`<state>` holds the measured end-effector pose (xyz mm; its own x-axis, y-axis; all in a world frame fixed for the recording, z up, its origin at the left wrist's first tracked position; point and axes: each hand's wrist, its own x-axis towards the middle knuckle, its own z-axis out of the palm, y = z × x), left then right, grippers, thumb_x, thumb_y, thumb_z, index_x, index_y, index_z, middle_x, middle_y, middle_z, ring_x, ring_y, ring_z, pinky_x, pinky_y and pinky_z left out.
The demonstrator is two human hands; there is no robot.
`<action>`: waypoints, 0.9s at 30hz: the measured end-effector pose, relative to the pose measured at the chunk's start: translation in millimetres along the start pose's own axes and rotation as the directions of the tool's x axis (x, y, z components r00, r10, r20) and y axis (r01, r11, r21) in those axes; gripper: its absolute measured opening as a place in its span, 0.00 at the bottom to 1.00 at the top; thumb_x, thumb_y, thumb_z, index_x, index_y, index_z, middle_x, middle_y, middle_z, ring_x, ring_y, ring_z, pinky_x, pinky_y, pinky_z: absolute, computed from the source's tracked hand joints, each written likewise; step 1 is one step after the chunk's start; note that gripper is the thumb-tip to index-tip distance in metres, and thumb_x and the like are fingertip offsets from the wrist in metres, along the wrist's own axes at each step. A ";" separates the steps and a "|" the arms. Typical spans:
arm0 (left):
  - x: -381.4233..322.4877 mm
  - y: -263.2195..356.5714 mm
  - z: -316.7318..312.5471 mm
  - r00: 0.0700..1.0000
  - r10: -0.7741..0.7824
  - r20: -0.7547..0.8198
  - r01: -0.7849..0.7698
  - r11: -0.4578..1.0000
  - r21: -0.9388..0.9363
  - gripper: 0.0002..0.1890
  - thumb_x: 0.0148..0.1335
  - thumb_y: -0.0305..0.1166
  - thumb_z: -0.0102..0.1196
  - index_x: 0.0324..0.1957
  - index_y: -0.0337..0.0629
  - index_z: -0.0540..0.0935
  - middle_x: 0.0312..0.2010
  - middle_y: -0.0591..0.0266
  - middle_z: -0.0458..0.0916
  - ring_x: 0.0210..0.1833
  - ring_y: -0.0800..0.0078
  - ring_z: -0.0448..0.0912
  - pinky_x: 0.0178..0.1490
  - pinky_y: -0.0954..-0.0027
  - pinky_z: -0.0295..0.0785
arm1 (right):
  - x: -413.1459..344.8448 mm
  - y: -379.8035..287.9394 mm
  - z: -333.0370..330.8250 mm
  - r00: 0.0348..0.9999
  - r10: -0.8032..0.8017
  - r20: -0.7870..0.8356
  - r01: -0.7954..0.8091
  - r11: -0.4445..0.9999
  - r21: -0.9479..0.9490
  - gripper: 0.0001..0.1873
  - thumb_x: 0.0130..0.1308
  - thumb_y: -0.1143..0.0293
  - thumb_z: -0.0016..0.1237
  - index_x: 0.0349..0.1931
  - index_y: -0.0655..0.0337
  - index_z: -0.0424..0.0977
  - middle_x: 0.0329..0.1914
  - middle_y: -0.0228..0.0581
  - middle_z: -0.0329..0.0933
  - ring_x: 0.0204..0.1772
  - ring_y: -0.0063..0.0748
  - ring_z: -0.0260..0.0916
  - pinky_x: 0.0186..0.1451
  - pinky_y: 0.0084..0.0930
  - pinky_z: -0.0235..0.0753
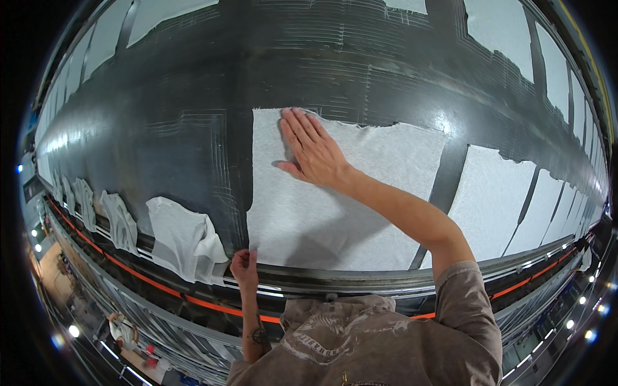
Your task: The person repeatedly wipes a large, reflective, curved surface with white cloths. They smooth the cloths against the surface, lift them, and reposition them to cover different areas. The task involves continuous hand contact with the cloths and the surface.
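A light grey knit fabric panel point(333, 227) lies nearly flat on the long dark table surface point(188, 82) in front of me. Its far edge is uneven, with a wavy dip near the middle. My right hand point(311, 149) rests palm down near the panel's far left corner, fingers extended and holding nothing. At the near left corner, my left hand point(245, 265) pinches the panel's edge between thumb and curled fingers. Just left of that hand, a crumpled off-white fabric piece point(181, 236) drapes over the table's near edge.
More flat panels point(497, 181) line the near side to the right; others point(502, 38) lie along the far side. Several draped pieces point(118, 222) hang at the left. Pale adhesive-like lines mark the surface. An orange strip point(212, 305) runs below the near rail. A person point(123, 333) is at lower left.
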<state>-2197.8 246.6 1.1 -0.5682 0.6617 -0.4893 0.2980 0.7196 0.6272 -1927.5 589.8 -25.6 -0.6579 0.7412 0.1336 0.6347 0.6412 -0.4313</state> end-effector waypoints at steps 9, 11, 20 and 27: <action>0.1 -10.4 1.2 1.000 0.027 0.003 -0.027 0.990 -0.135 0.08 0.73 0.30 0.67 0.42 0.36 0.83 0.29 0.75 0.77 0.32 0.87 0.70 0.37 0.80 0.67 | -29.3 3.1 -11.1 0.997 0.078 0.025 -0.078 0.997 -0.010 0.49 0.79 0.35 0.37 0.79 0.78 0.55 0.88 0.65 0.46 0.90 0.61 0.40 0.90 0.50 0.41; 2.1 -14.6 0.1 0.998 0.060 0.012 -0.058 0.992 -0.108 0.07 0.73 0.28 0.66 0.40 0.37 0.82 0.28 0.76 0.75 0.31 0.88 0.69 0.36 0.80 0.65 | -56.6 5.8 -18.9 0.996 0.016 0.087 -0.016 1.000 -0.007 0.49 0.80 0.36 0.36 0.79 0.77 0.54 0.88 0.63 0.46 0.90 0.59 0.40 0.90 0.49 0.41; 5.6 -17.3 1.2 0.997 0.077 0.016 -0.074 0.987 -0.143 0.06 0.74 0.27 0.64 0.39 0.37 0.82 0.29 0.76 0.75 0.32 0.89 0.68 0.37 0.81 0.65 | -174.4 120.3 -90.1 0.960 -0.024 0.278 0.050 0.995 -0.086 0.50 0.80 0.30 0.23 0.85 0.65 0.45 0.91 0.49 0.40 0.92 0.48 0.35 0.92 0.45 0.37; 8.1 -26.8 -3.7 0.994 0.110 0.019 -0.108 0.991 -0.076 0.06 0.75 0.28 0.64 0.42 0.35 0.83 0.32 0.75 0.79 0.34 0.88 0.70 0.40 0.81 0.67 | -178.5 131.0 -101.3 0.981 0.093 0.170 -0.070 0.988 -0.137 0.50 0.81 0.29 0.23 0.85 0.64 0.44 0.92 0.47 0.39 0.92 0.48 0.34 0.92 0.45 0.37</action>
<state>-2213.2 232.0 -17.5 -0.5176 0.7406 -0.4284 0.2984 0.6256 0.7209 -1685.8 561.6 -15.6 -0.6557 0.7526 -0.0610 0.7285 0.6093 -0.3132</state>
